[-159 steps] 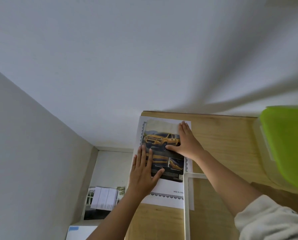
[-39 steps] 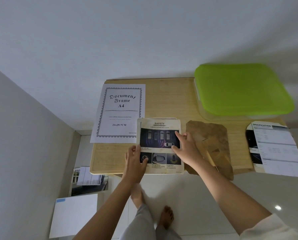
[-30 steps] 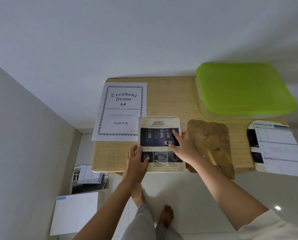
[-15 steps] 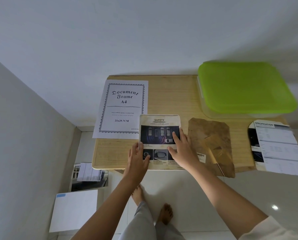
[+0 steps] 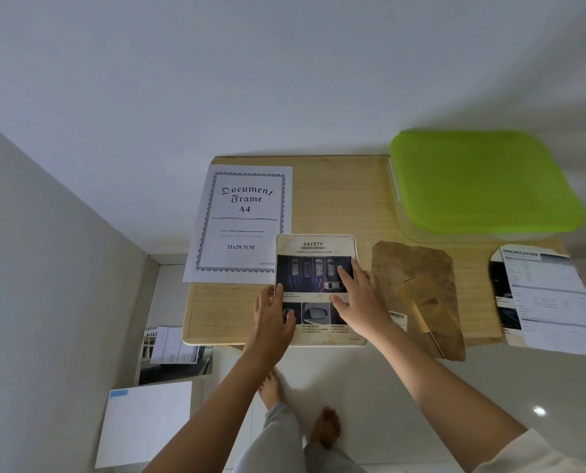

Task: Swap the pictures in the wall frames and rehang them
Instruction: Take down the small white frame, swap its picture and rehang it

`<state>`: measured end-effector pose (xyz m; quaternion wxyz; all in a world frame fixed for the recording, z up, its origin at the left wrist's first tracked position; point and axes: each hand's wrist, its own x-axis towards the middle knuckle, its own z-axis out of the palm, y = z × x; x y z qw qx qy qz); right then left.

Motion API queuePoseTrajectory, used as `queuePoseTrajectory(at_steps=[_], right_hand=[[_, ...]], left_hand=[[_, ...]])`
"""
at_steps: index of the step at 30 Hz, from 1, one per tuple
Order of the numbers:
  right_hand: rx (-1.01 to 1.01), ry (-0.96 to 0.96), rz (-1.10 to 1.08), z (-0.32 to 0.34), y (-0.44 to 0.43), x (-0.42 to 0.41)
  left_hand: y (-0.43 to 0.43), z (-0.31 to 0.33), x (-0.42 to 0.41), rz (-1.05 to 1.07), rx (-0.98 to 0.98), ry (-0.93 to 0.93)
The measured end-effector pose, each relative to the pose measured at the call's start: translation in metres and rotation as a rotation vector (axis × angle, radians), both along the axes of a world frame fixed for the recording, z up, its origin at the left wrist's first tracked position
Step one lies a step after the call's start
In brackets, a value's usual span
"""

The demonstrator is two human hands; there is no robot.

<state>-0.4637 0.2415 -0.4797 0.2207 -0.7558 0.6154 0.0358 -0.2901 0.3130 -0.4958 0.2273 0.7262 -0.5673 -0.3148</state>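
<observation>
Pale wood tops the table (image 5: 332, 199), and near its front edge lies the frame (image 5: 318, 245), white-rimmed, with a "SAFETY" car print showing in it. Its near edge sits about level with the table's front edge, perhaps a little past it. The left hand (image 5: 272, 319) is at the frame's left rim, fingers loosely spread with the thumb lying on the face and the fingertips at the edge; whether they curl under it cannot be told. The right hand (image 5: 356, 298) lies flat and splayed on the print, pressing down, pinching nothing.

To the left, its corner tucked under the frame, is the insert sheet (image 5: 242, 220) reading "Document Frame A4". Just right of the frame lies a brown backing board (image 5: 417, 291), with a barcode sticker and what looks like a folded stand. Further right a brochure (image 5: 544, 295) hangs past the table's corner, and a green lid (image 5: 482, 180) covers a clear box at the back.

The frame is likely light and stiff, but its glazing, glass or plastic, would be slick under a flat palm and may crack if flexed or dropped. Better to hold it by the two long rims, one hand each side, than by the face. The print itself is thin paper: it will crease easily and should be handled by the edges.
</observation>
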Motion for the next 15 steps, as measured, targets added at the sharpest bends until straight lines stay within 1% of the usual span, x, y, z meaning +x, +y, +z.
queuePoseTrajectory(at_steps=[7, 10, 13, 15], right_hand=[[-0.023, -0.041, -0.037, -0.001, -0.001, 0.003], [-0.024, -0.084, -0.036, -0.001, 0.002, 0.0], [-0.023, -0.196, -0.04, 0.003, 0.007, -0.007], [-0.052, -0.247, -0.054, 0.007, 0.008, -0.018]], left_hand=[[-0.018, 0.0, 0.007, -0.028, -0.049, -0.002], [-0.023, -0.001, 0.004, -0.012, -0.039, -0.009], [-0.028, 0.001, -0.001, 0.014, -0.028, -0.093], [-0.036, 0.006, -0.01, 0.026, -0.058, -0.155]])
